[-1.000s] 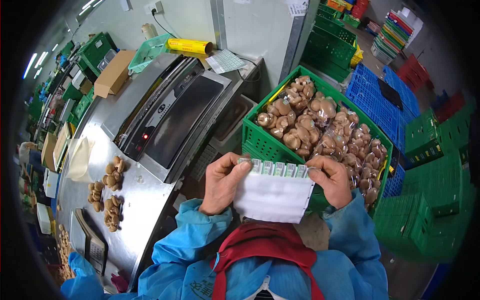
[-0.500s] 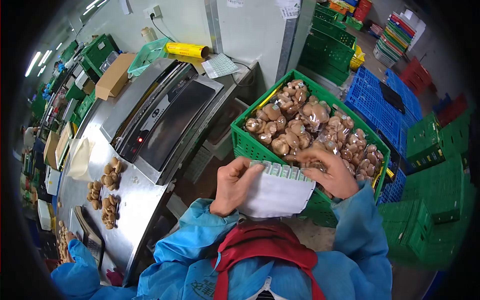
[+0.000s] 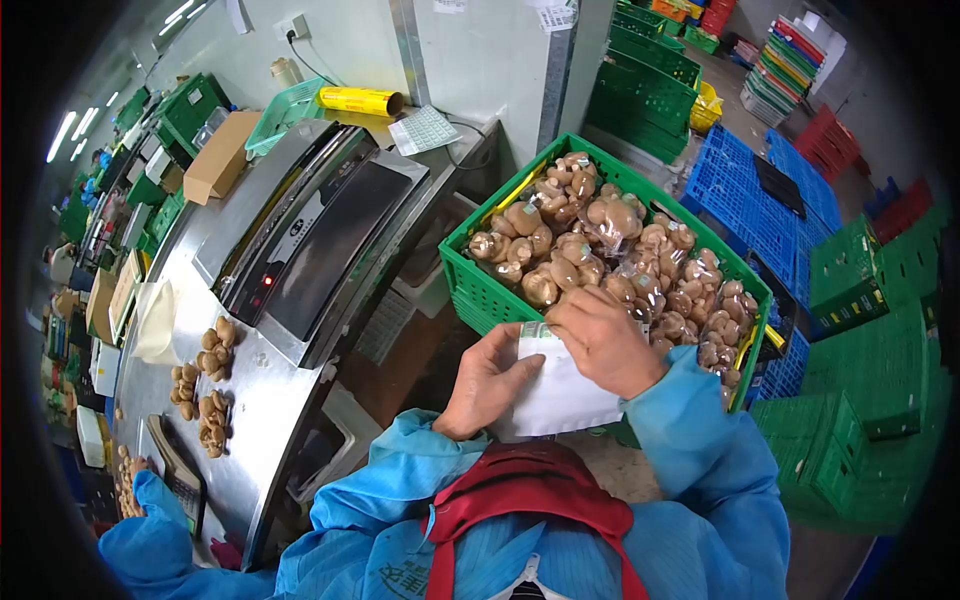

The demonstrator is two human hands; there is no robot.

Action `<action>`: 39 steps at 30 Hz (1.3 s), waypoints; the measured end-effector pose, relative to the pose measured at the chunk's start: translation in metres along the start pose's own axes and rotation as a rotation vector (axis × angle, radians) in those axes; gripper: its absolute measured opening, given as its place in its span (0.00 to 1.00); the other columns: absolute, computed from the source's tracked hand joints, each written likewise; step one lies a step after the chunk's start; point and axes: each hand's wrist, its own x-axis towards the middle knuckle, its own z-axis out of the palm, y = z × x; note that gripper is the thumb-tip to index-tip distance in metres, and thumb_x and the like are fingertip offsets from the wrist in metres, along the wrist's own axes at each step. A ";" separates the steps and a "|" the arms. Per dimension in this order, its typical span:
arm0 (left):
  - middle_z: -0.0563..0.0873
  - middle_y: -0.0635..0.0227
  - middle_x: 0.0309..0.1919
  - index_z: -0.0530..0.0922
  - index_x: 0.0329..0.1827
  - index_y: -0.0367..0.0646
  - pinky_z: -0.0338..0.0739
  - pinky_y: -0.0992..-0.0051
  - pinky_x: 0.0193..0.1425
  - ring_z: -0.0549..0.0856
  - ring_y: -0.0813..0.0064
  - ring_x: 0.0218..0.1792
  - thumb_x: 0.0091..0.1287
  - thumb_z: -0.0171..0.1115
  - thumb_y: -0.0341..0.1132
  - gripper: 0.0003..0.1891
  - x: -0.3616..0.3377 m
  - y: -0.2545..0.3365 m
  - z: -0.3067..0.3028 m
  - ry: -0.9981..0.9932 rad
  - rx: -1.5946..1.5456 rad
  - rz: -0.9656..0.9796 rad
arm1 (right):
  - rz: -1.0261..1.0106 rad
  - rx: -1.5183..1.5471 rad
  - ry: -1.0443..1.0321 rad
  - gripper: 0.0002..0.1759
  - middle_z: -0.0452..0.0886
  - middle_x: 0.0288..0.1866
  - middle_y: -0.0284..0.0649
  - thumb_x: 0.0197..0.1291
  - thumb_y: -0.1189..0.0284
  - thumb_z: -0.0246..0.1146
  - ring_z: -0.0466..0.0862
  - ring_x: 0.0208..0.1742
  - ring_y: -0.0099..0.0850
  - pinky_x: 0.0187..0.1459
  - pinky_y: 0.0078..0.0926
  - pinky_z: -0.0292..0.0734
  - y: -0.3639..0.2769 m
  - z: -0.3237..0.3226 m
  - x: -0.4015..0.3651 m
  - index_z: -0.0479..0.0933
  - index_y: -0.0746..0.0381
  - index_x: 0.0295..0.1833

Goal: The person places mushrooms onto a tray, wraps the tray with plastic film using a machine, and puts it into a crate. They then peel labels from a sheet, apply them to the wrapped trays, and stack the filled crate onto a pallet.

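My left hand (image 3: 489, 382) grips the left edge of a white sheet (image 3: 562, 391), thumb on its front. Small green-and-white labels (image 3: 536, 335) show along the sheet's top edge. My right hand (image 3: 606, 340) is at the top right of the sheet, fingers pinched together and pointing left; whether a label is between the fingertips is hidden. Just beyond the hands stands a green crate (image 3: 480, 297) full of clear-wrapped packs of brown mushrooms (image 3: 560, 270).
To the left, a metal table (image 3: 258, 420) bears a black wrapping machine (image 3: 335, 235) and loose mushroom clusters (image 3: 213, 420). A co-worker's blue sleeve (image 3: 150, 525) is at lower left. Blue pallets (image 3: 735, 190) and stacked green crates (image 3: 850, 380) stand at right.
My right hand has moved left along the sheet's top edge, its fingers now closer together and nearer my left hand. The view has shifted slightly, with the crate lower left in it.
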 end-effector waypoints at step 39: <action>0.75 0.80 0.24 0.76 0.29 0.39 0.60 0.86 0.29 0.67 0.91 0.25 0.66 0.58 0.32 0.08 -0.005 -0.025 -0.015 0.199 0.099 -0.119 | 1.024 -0.530 -0.276 0.26 0.80 0.37 0.55 0.48 0.56 0.68 0.81 0.41 0.48 0.41 0.43 0.73 0.190 -0.061 -0.137 0.72 0.68 0.41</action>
